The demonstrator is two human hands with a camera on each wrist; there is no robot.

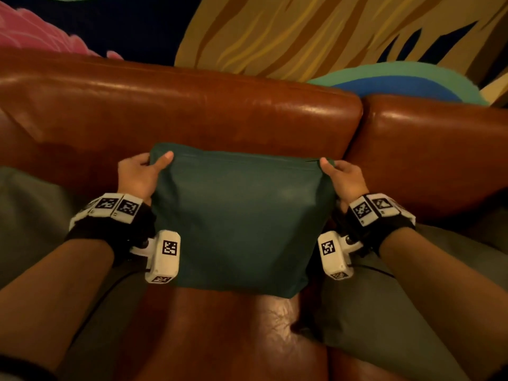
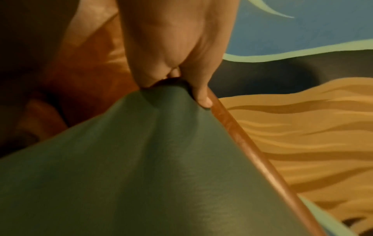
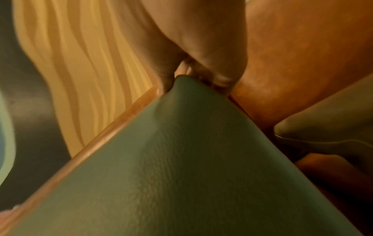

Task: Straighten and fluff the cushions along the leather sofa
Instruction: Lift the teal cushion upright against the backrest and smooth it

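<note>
A dark green square cushion (image 1: 242, 221) stands upright on the brown leather sofa seat (image 1: 220, 334), leaning toward the sofa back (image 1: 192, 105). My left hand (image 1: 143, 171) pinches its top left corner, thumb on the front face. My right hand (image 1: 341, 174) pinches the top right corner the same way. In the left wrist view the thumb and fingers of my left hand (image 2: 177, 75) squeeze the green cushion (image 2: 141, 167) at its corner. The right wrist view shows my right hand (image 3: 193, 73) holding the peak of the green cushion (image 3: 181, 167).
Two olive grey cushions lie on the seat, one at the left (image 1: 33, 215) under my left forearm and one at the right (image 1: 412, 312) under my right forearm. A painted wall (image 1: 302, 31) with tan, blue and pink shapes rises behind the sofa.
</note>
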